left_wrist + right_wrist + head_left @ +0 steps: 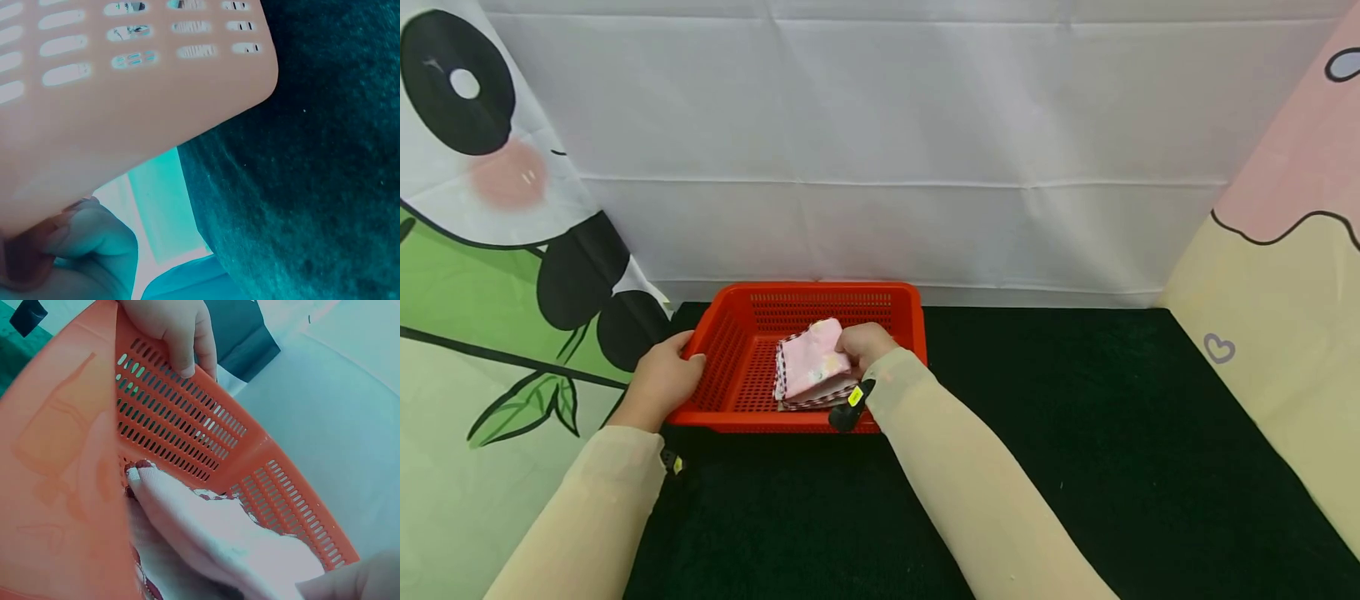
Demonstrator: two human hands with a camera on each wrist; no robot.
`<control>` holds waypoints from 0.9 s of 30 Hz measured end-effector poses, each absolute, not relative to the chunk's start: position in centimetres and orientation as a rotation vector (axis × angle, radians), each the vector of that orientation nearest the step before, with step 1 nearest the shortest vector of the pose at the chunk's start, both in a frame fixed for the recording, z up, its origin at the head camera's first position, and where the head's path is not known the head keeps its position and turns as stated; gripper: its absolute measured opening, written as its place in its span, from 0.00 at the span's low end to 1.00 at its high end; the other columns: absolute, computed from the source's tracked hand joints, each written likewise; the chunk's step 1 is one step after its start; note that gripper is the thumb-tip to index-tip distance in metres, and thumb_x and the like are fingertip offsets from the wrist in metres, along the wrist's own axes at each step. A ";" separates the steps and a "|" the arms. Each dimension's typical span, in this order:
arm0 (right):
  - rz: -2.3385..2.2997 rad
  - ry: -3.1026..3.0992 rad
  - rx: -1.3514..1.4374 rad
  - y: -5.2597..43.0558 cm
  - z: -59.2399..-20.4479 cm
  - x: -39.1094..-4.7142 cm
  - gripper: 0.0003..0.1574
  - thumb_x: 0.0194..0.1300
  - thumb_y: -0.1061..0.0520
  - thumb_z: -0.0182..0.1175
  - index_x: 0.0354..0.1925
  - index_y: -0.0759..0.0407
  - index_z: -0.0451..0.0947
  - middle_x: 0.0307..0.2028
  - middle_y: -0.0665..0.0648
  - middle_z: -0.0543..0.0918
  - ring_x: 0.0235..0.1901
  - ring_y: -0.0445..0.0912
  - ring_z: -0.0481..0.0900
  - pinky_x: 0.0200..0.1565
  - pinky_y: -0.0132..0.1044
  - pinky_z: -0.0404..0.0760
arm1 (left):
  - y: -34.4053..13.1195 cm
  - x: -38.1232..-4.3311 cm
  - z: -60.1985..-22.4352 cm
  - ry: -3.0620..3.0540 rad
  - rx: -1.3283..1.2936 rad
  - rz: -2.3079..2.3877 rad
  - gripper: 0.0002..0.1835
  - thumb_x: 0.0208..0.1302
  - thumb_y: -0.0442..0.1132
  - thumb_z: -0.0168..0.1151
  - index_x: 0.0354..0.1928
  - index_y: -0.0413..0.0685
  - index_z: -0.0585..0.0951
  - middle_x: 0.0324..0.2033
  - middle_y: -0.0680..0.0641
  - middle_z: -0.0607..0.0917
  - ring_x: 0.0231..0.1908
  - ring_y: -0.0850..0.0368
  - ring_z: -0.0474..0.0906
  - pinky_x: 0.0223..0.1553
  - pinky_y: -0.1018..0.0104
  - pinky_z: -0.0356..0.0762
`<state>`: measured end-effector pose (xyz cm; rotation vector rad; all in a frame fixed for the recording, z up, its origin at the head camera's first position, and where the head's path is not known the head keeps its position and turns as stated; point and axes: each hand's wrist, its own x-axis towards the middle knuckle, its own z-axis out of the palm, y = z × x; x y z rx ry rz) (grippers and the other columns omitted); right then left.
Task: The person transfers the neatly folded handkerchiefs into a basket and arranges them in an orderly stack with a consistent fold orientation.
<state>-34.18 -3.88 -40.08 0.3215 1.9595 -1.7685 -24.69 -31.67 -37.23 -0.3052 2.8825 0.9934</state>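
A red plastic basket (pixel 724 367) with slotted walls stands near the back edge of the dark green surface. My left hand (pixel 662 379) grips its left rim, thumb over the top; the right wrist view also shows that left hand (pixel 172 328) on the rim. Inside the basket lies a folded pink cloth (pixel 811 362), with dark-red checked edging showing around and beneath it. My right hand (pixel 867 343) reaches in from the right and pinches the pink cloth's right side. In the right wrist view, part of a right-hand finger (pixel 356 581) touches the cloth (pixel 219 531).
A white curtain (pixel 880 150) hangs directly behind the basket. Printed cloth with a panda (pixel 512 192) flanks the left side, and a pink and yellow printed cloth (pixel 1285 275) the right. The dark green surface (pixel 1060 400) stretches right and in front of the basket.
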 end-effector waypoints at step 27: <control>-1.522 2.316 0.300 -3.2 -40.5 -34.4 0.05 0.58 0.66 0.65 0.33 0.70 0.82 0.36 0.57 0.75 0.30 0.50 0.71 0.26 0.37 0.73 | -31.9 -24.8 -37.5 2.866 -0.328 0.995 0.35 0.79 0.46 0.44 0.81 0.38 0.53 0.57 0.31 0.75 0.42 0.44 0.79 0.35 0.60 0.81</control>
